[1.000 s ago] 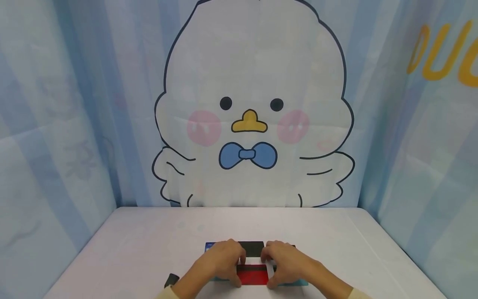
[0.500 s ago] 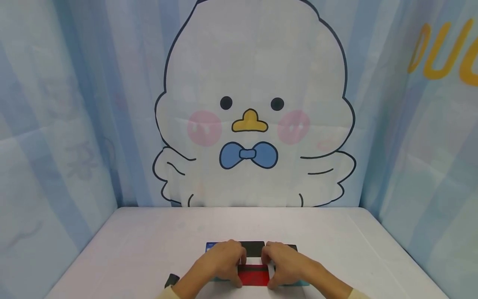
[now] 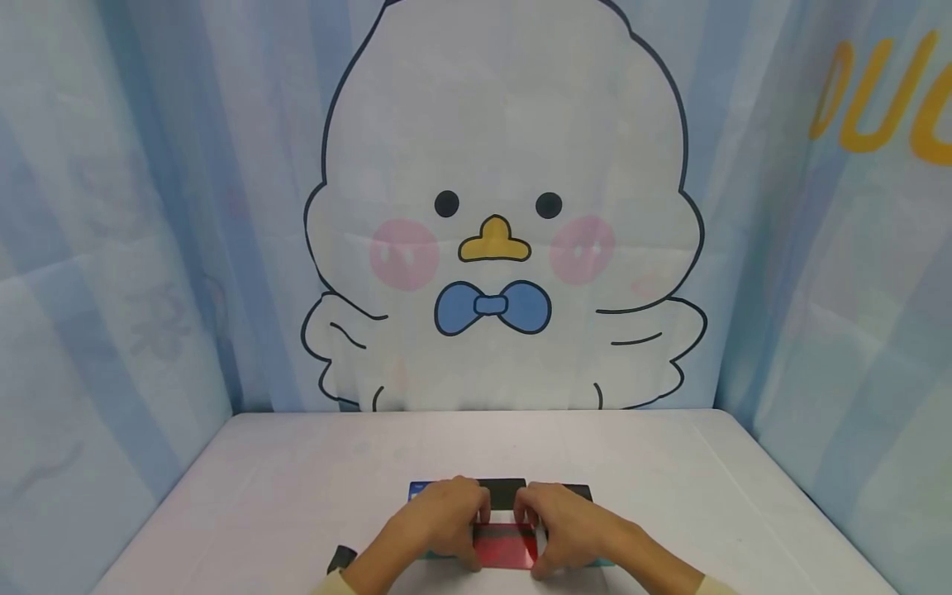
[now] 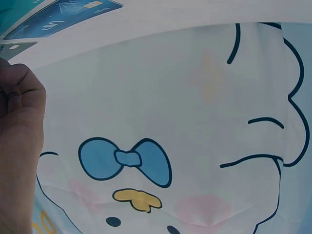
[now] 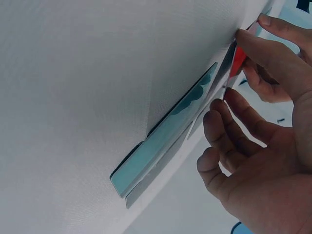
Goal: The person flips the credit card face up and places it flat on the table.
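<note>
A red card with a dark stripe sits between my two hands over the white table, its face catching light. My left hand pinches its left end between thumb and fingers. At the right end, my right hand holds it by thumb and fingertips. From the right wrist view, the red card stands at a slant between both thumbs and fingers. A teal card lies on the table beside the right hand, with a grey card along it.
Beyond my hands, a black card and another dark card form a row with a blue card marked VIP. A small dark object shows beside my left wrist. A printed curtain hangs behind the table's far edge.
My right hand's fingers have shifted slightly left. The red card has tilted a little and looks paler and shinier than before. My left hand stays about where it was.
</note>
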Tool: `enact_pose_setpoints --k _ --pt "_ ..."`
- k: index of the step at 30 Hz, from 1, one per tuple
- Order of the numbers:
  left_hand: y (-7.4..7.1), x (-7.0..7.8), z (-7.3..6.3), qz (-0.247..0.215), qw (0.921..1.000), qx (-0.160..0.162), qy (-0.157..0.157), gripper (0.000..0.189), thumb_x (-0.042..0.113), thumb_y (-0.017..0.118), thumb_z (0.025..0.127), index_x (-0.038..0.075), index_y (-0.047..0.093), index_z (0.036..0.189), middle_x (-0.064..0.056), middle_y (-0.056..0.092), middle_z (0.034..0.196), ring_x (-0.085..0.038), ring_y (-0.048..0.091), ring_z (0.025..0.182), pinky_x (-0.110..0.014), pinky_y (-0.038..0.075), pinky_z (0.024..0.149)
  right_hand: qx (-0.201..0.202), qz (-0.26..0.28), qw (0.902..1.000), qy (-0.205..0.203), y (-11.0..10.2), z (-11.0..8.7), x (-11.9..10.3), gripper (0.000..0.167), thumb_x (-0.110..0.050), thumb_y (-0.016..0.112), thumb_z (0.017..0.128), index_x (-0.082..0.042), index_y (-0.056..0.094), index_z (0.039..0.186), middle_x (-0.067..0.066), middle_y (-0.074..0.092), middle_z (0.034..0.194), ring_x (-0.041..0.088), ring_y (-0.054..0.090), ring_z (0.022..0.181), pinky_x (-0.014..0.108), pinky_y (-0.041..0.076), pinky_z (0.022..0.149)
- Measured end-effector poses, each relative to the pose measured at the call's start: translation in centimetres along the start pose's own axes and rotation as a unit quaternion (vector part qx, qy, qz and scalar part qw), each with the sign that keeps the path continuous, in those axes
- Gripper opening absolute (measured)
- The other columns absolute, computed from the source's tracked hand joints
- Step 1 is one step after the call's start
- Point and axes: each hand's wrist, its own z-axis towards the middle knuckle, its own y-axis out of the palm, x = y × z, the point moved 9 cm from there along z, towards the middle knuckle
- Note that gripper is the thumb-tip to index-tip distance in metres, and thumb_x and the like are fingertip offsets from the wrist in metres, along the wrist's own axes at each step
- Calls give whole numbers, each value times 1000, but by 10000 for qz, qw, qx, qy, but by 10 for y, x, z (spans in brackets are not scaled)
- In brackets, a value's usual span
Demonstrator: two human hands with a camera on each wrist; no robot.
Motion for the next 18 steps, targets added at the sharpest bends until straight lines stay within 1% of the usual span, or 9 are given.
enact_pose_setpoints --k 5,13,18 --pt "0 0 0 -12 10000 11 8 36 29 97 72 22 71 96 11 61 83 -5 54 74 -25 52 73 50 -15 10000 19 -1 0 1 42 -22 92 72 -23 65 105 -11 59 89 4 52 77 21 46 69" --pt "0 -1 -1 -113 9995 -64 297 39 32 98 69 24 71 97 13 60 83 -3 53 74 -24 49 73 127 111 9998 102 -3 -3 2 40 -20 92 72 -20 68 103 -11 62 90 5 55 79 22 49 71" --pt "-5 -2 -1 -129 9993 -27 360 42 34 98 68 25 72 99 13 60 87 -2 53 78 -24 49 76 231 180 9996 19 -8 -4 1 39 -19 92 72 -18 69 104 -10 64 93 8 57 82 23 50 73"
